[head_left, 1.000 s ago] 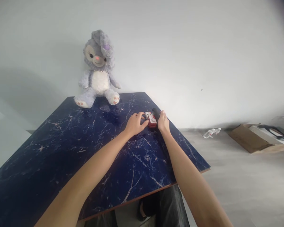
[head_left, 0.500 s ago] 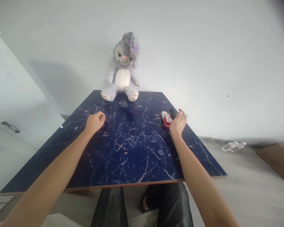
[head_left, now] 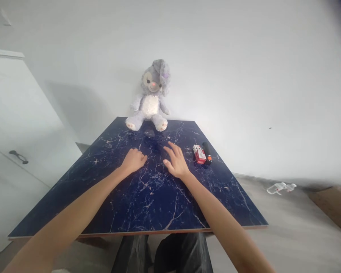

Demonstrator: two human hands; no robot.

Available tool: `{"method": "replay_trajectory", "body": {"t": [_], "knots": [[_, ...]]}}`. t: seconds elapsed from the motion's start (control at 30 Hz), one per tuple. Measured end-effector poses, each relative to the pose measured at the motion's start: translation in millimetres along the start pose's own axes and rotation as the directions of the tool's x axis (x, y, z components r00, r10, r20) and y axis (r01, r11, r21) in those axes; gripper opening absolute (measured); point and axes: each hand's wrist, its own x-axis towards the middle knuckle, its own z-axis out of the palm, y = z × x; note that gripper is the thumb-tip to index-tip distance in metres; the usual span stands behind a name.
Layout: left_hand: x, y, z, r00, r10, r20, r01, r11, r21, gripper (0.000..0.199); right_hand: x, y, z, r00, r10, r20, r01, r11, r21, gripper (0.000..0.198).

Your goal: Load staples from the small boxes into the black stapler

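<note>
My left hand (head_left: 133, 160) is above the middle of the blue table (head_left: 147, 204), its fingers curled in; what they hold, if anything, is hidden. To its right, my right hand (head_left: 174, 159) is open with the fingers spread and holds nothing. A small red and white box (head_left: 199, 154) sits on the table to the right of that hand. Close against the box is a black cylindrical thing (head_left: 207, 151) with an orange spot at its near end, perhaps a flashlight.
A grey plush rabbit (head_left: 150, 106) sits at the table's far edge against the wall. On the left is a white cabinet (head_left: 22, 113) with a dark handle. Clear plastic bottles (head_left: 277, 188) and a cardboard box (head_left: 332, 206) are on the floor at right.
My right hand has left the black cylindrical thing beside the box and come inward, fingers spread. My left hand has shifted right toward the middle. The head view has tilted up slightly.
</note>
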Motion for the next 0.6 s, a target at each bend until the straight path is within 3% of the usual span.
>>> {"method": "replay_trajectory", "body": {"t": [0.2, 0.37, 0.6], "knots": [[-1.9, -19.4, 1.4, 0.999, -0.018, 0.029, 0.021, 0.996, -0.086, 0.053, 10.3, -25.2, 20.5, 0.986, 0.016, 0.165, -0.031, 0.995, 0.090, 0.052], [-1.5, -22.6, 2.9, 0.999, 0.008, 0.037, -0.002, 0.988, -0.154, 0.053, 14.2, -23.2, 27.5, 0.957, 0.077, 0.278, -0.107, 0.990, 0.094, 0.047], [-2.2, -19.2, -1.2, 1.000, 0.026, 0.002, -0.026, 0.985, -0.172, 0.050, 17.1, -20.9, 35.2, 0.937, 0.032, 0.348, -0.055, 0.997, 0.056, 0.039]]}}
